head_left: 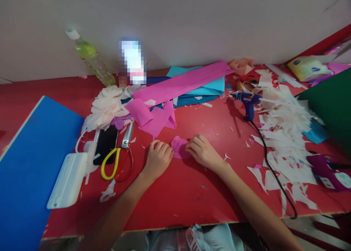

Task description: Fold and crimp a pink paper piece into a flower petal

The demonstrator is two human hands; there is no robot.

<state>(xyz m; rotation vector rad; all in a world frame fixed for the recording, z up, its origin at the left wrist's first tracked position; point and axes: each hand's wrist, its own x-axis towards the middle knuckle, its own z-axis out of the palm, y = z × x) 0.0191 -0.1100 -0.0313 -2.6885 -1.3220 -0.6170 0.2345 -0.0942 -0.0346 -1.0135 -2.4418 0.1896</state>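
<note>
My left hand [157,158] and my right hand [203,151] rest on the red table [175,185], both with fingers curled, pinching a small pink crepe-paper piece [178,147] between them. The piece looks folded or gathered into a rounded shape. Larger pink crepe sheets [156,116] lie just beyond my hands, and a long pink roll [183,83] lies across blue paper [203,92] further back.
Yellow-and-red scissors [117,159], a black phone [105,144] and a white case [68,179] lie left. White paper flowers [105,106] sit behind them. A blue glue gun [248,102] with black cord, white scraps [285,134], a blue board [27,163], a bottle [91,59].
</note>
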